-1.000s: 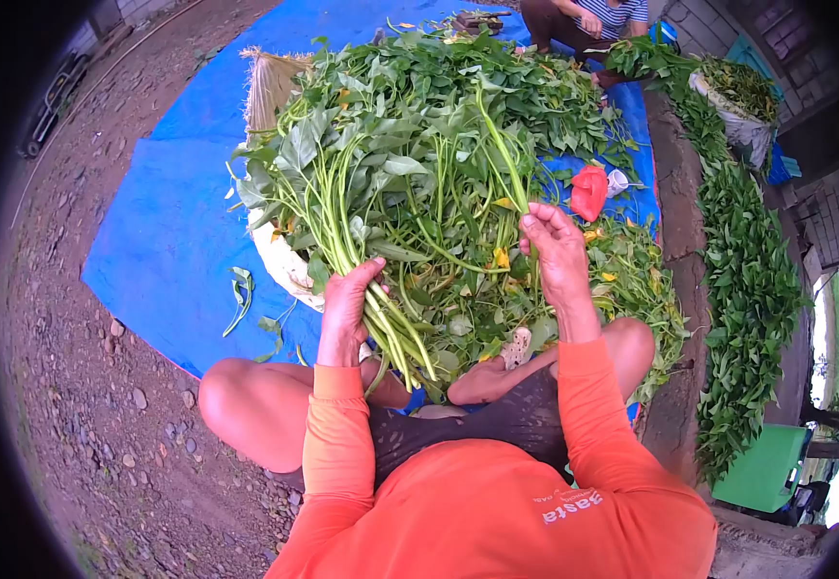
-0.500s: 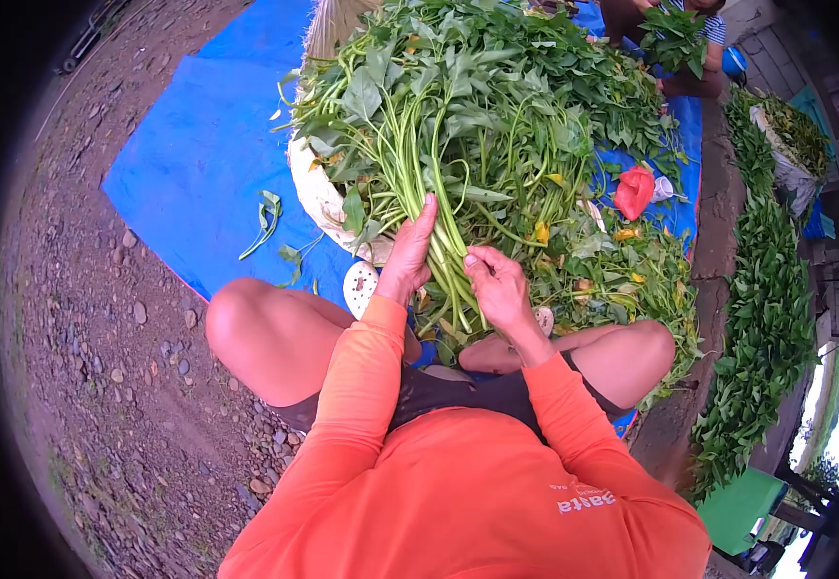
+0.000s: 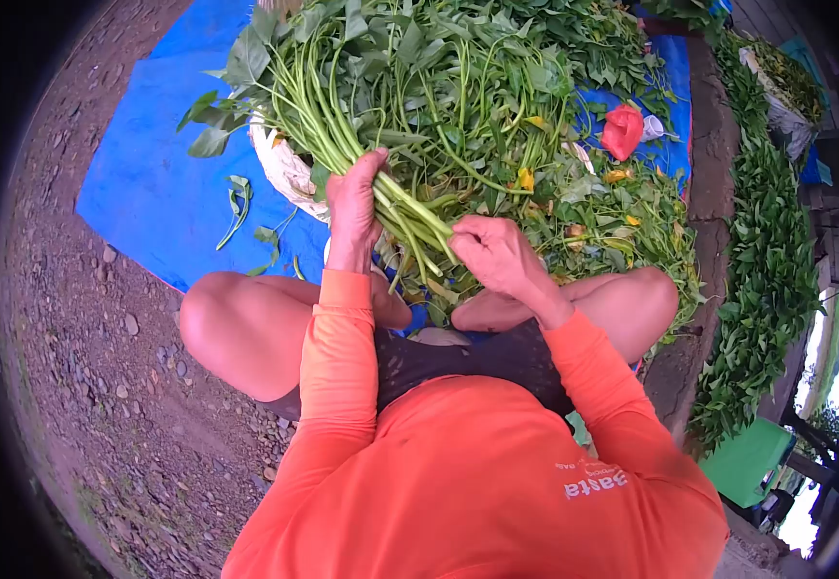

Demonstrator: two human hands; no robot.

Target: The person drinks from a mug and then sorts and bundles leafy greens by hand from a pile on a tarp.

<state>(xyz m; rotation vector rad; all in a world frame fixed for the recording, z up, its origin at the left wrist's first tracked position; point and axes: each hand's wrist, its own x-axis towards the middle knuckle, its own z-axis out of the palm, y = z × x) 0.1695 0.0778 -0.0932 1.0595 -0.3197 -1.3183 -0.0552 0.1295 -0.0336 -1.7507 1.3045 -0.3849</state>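
My left hand [image 3: 352, 210] is wrapped round a bunch of leafy water spinach [image 3: 321, 108], its thumb lying across the long pale-green stems. The leaves fan out to the upper left, and the cut ends point down and right. At the lower stems, my right hand [image 3: 499, 257] is closed with thumb and fingers pinched on a stem end. Beneath and beyond both hands spreads a big heap of loose water spinach [image 3: 506, 82], with some yellowed leaves among it.
A blue tarp [image 3: 164, 154] lies under the heap, with stray sprigs [image 3: 236, 210] on it. A red plastic bag [image 3: 621, 132] and a white cup [image 3: 652, 127] sit at the right. Beyond a concrete edge [image 3: 711, 174] runs a long row of greens [image 3: 762, 261]. Stony ground [image 3: 111, 386] is at the left.
The bunch has swung leftward and tilted, with my left hand moving left and up. My right hand has risen slightly and still pinches at the stems. The view has shifted a little.
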